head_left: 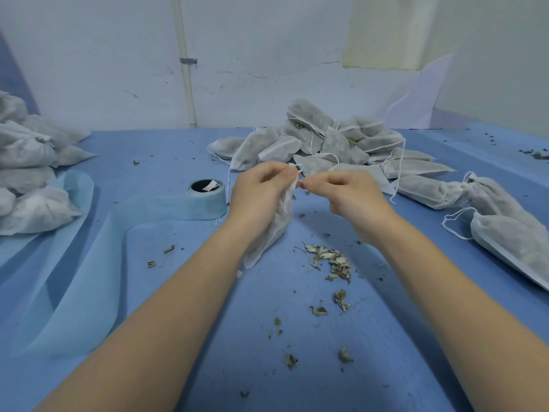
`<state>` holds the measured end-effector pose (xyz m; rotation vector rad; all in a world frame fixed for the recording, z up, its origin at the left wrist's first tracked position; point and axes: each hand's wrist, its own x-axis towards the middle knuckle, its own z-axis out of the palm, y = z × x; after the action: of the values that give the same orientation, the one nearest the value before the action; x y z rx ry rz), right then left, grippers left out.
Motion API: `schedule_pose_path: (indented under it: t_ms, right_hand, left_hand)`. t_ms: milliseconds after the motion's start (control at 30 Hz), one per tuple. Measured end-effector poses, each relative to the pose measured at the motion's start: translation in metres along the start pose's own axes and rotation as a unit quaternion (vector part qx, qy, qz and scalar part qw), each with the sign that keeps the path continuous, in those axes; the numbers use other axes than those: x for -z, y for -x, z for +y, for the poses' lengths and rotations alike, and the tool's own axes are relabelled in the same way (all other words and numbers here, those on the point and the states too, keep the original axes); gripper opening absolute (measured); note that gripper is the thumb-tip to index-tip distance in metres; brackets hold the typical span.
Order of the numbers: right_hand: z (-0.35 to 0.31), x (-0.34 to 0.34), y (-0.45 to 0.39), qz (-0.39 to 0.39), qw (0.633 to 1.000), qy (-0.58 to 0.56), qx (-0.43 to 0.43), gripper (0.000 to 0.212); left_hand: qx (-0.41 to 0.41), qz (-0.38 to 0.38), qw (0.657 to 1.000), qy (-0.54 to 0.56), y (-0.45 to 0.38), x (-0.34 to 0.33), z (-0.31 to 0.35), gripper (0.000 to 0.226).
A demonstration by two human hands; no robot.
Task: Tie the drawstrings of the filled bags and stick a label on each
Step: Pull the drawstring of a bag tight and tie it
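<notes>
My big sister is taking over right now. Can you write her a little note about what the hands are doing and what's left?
Left hand grips the neck of a white fabric bag of dried leaves. Right hand pinches its thin white drawstring at the top.
Knot looks unfinished; no label visible on this bag.
Heap of filled bags waits behind the hands, more far left.
Blue label roll sits left of the hands.
Left: finish the knot, label, continue with the heap.

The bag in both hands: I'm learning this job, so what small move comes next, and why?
Probably pull the drawstring ends apart to snug the knot: the left hand holds the bag by its neck while the right hand pinches the string at the mouth.
</notes>
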<state>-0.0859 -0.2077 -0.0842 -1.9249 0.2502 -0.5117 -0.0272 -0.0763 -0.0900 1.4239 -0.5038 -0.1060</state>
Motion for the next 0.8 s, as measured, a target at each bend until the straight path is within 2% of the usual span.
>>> schedule_pose_path:
  t_ms: [133,200,300,367,433,467,567,633,733,800]
  right_hand:
    - [-0.002,0.005,-0.003,-0.004,0.998,-0.052,-0.038,0.011]
    - [-0.004,0.007,-0.004,-0.004,0.992,-0.104,-0.067,0.017]
    - [-0.006,0.011,-0.005,-0.041,0.979,-0.181,-0.083,0.015]
    - [-0.007,0.014,-0.004,-0.067,0.979,-0.177,-0.07,0.017]
    - [-0.008,0.013,-0.002,-0.074,0.984,-0.154,-0.056,0.009]
    - [-0.008,0.013,-0.002,-0.071,0.984,-0.152,-0.058,0.004]
    - [-0.006,0.012,-0.004,-0.048,0.982,-0.166,-0.078,0.014]
    - [-0.007,0.012,-0.003,-0.033,0.983,-0.162,-0.083,0.011]
    - [-0.006,0.014,-0.002,-0.031,0.99,-0.11,-0.085,0.01]
    - [-0.005,0.017,-0.001,-0.048,0.987,-0.121,-0.095,0.009]
  left_hand:
    - [-0.01,-0.035,0.999,0.024,0.003,0.0,0.001,0.01]
    - [-0.01,-0.044,0.998,0.042,0.003,0.0,0.003,0.01]
    - [-0.008,-0.047,0.997,0.065,0.002,0.0,0.004,0.009]
    - [-0.006,-0.047,0.996,0.07,0.002,0.001,0.005,0.008]
    - [-0.006,-0.05,0.996,0.07,0.002,0.001,0.005,0.009]
    - [-0.005,-0.052,0.996,0.071,0.002,0.0,0.004,0.009]
    - [-0.009,-0.059,0.996,0.072,0.002,0.0,0.003,0.008]
    - [-0.017,-0.067,0.996,0.065,0.003,0.0,0.003,0.006]
    - [-0.041,-0.083,0.995,0.037,0.003,0.001,0.002,0.007]
    - [-0.069,-0.09,0.994,-0.012,0.003,0.002,0.001,0.009]
